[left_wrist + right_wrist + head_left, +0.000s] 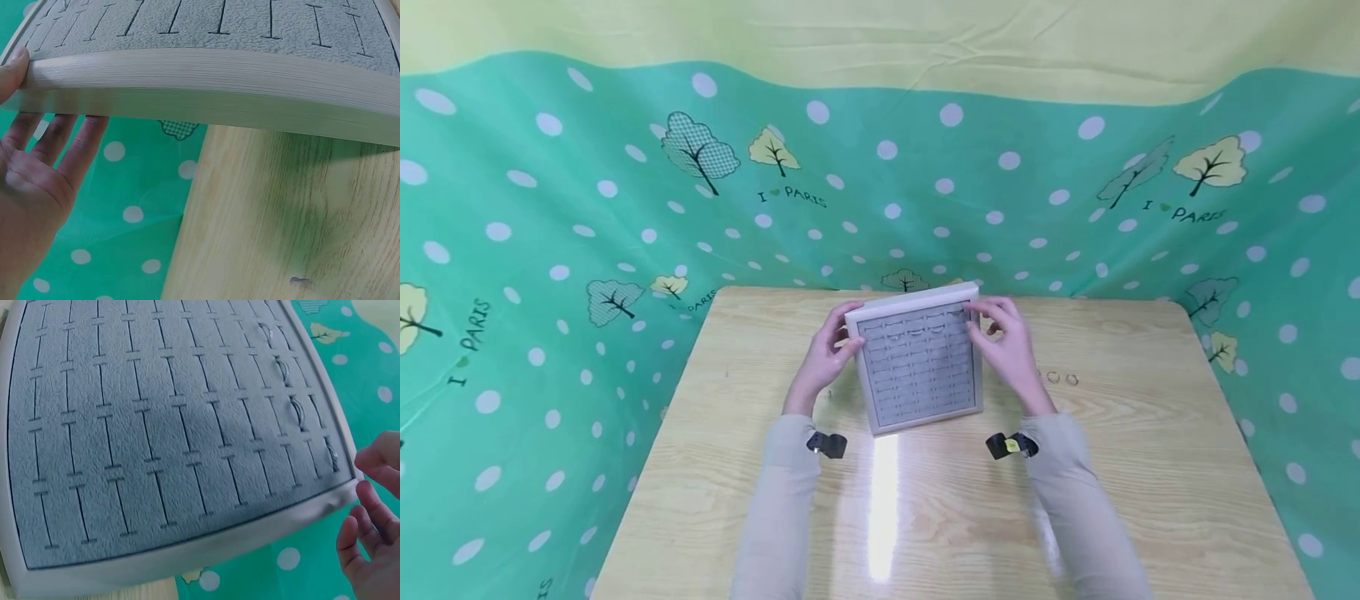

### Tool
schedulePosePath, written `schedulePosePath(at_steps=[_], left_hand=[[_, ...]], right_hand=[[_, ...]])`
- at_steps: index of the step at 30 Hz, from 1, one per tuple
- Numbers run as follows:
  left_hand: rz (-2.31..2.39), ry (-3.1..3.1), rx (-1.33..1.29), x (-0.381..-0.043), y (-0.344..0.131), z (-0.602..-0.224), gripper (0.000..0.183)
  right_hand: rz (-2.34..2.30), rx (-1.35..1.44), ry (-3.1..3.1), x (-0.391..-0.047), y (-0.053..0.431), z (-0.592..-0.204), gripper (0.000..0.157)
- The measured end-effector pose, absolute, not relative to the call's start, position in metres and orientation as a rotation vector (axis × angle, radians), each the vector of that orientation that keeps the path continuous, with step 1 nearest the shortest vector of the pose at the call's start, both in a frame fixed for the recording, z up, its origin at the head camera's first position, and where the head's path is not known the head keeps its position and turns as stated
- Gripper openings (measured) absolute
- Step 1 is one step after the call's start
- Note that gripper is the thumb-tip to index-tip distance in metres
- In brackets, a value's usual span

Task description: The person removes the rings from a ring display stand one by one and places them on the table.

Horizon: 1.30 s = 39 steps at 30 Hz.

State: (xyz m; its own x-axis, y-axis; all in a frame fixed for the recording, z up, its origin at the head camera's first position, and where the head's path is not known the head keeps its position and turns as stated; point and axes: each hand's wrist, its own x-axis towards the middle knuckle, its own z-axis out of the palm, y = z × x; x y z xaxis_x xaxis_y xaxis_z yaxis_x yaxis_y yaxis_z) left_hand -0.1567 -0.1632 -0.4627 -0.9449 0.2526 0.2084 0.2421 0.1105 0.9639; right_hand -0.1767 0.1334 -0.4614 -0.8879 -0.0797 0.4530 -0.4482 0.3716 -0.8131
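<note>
A ring display tray [919, 360], with a pale frame and grey slotted foam, stands tilted up above the table. My left hand [829, 354] grips its left side, thumb on the front face and fingers spread against the edge underneath. At the top right corner is my right hand [1003, 342], its thumb and forefinger at the frame in the right wrist view, the other fingers bent. Close to those fingertips a ring [331, 454] sits in the corner slot. Three more rings, one of them a banded ring [297, 414], stand in the row beside it.
On the wooden table [1150, 467], right of the tray, loose rings [1053, 377] lie in a row, one partly hidden by the right arm. A green dotted curtain [880, 192] closes off the back and both sides. Black straps [827, 444] circle both wrists.
</note>
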Motion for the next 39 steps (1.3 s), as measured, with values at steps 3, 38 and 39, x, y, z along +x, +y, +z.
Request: schedulePosePath(at_steps=[3, 38, 39], left_hand=[[2.027, 2.332, 0.510, -0.157, -0.163, -0.462, 0.053], [2.040, 2.308, 0.525, -0.157, -0.164, -0.463, 0.053], [2.037, 2.309, 0.523, -0.156, -0.164, -0.463, 0.054]], right_hand=[[1.554, 0.442, -2.292, -0.180, 0.128, -0.462, 0.028], [1.658, 0.243, -2.292, -0.177, 0.110, -0.474, 0.009], [1.681, 0.232, -2.292, -0.175, 0.110, -0.474, 0.009]])
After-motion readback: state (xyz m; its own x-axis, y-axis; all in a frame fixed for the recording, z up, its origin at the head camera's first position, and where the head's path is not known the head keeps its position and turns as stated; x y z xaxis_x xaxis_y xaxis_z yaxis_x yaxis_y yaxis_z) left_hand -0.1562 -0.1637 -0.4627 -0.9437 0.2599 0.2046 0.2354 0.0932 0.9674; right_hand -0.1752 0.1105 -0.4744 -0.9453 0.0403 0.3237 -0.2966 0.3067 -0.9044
